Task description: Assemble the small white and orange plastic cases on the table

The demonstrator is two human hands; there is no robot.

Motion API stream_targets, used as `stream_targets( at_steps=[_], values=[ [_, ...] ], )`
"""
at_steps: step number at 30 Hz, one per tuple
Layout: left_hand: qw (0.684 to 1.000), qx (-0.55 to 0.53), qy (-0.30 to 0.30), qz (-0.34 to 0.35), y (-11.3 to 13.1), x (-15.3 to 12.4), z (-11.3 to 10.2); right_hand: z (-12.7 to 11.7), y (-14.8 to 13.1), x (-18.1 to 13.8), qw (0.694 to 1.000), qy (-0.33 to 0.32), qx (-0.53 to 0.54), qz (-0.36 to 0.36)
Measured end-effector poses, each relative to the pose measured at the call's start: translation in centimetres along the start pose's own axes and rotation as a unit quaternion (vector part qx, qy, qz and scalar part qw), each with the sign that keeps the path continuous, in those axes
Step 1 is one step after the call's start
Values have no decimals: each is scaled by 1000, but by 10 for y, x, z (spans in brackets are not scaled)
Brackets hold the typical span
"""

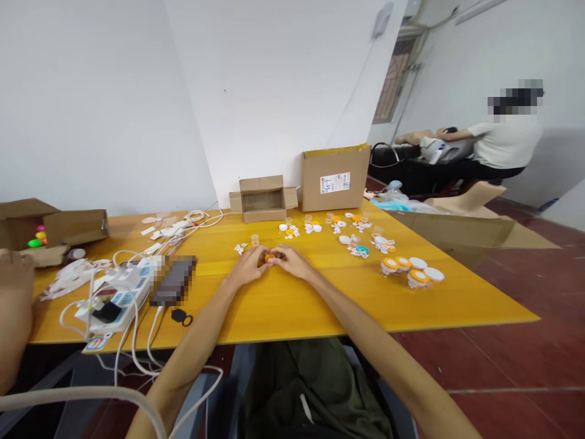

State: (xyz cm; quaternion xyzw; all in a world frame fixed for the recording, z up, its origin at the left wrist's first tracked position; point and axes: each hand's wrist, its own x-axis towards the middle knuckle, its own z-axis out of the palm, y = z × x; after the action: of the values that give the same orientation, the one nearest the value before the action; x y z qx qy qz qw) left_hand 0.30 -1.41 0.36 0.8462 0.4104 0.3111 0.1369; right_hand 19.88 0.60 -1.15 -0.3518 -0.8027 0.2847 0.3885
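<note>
My left hand (248, 266) and my right hand (291, 263) meet above the yellow table (283, 311). The fingers of both are closed round a small orange ring-like piece (270, 258), partly hidden by them. Just beyond my left hand stands a small see-through cup (255, 240), with a cluster of little white pieces (240, 248) beside it. Further right lie several groups of small parts, among them a white disc (319, 228) and a teal ring (362, 250). Several see-through containers with orange and white tops (418, 277) stand together at the right.
A small open carton (264, 207) and a larger labelled box (335, 183) stand by the wall. On the left are a power strip (130, 299), a phone (173, 280), tangled white cables (196, 219) and an open box (82, 225). A person (509, 140) sits in the background.
</note>
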Motion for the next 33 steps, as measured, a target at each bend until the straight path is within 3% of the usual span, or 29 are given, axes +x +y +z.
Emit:
stream_targets(
  at_steps=[33],
  values=[
    [999, 41, 8, 0, 3, 2, 5, 2, 5, 1, 1000, 12, -23, 3]
  ],
)
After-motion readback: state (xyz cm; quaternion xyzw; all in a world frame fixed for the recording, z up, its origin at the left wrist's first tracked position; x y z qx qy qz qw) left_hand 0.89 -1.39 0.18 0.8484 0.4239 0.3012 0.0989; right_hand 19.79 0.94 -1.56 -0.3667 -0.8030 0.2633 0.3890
